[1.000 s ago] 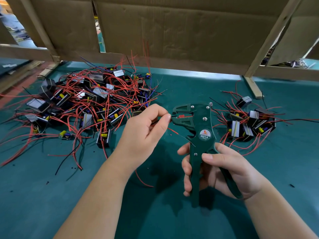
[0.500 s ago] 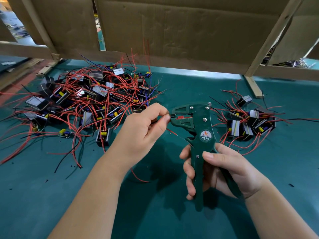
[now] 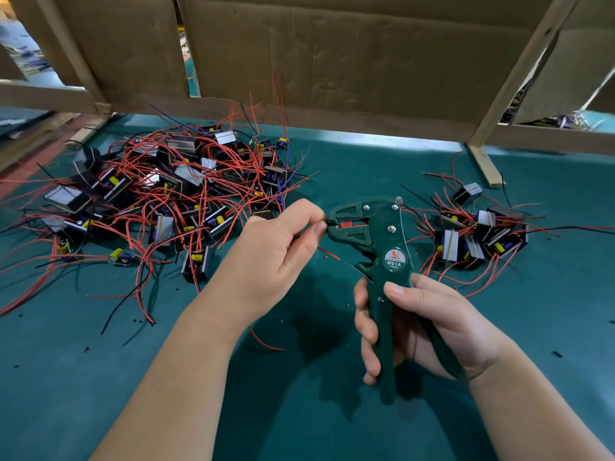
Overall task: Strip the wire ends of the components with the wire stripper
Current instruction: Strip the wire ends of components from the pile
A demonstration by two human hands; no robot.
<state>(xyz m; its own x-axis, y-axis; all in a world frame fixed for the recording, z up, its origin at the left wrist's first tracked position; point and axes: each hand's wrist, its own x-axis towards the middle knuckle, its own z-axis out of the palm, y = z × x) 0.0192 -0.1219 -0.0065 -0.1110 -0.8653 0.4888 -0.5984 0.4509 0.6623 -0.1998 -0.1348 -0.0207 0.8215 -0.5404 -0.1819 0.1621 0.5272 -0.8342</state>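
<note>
The left hand's (image 3: 273, 257) fingers (image 3: 307, 211) are pinching a wire end (image 3: 330, 223) between thumb and forefinger, right at their tips, and are feeding it into the mouth of the stripper (image 3: 387, 241), which is touching them. The wire is looking thin, light and limp, so a pinch this close to its tip is probably what is holding it straight. Its component is hidden, perhaps in the palm. The right hand's (image 3: 429, 324) fingers (image 3: 366, 327) are wrapping round both handles, which are standing partly apart. The stripper is looking rigid and is best gripped there. Beyond the left fingers a big pile (image 3: 173, 194) of components is lying on the bench (image 3: 100, 377), and outside the right fingers a small pile (image 3: 479, 234).
</note>
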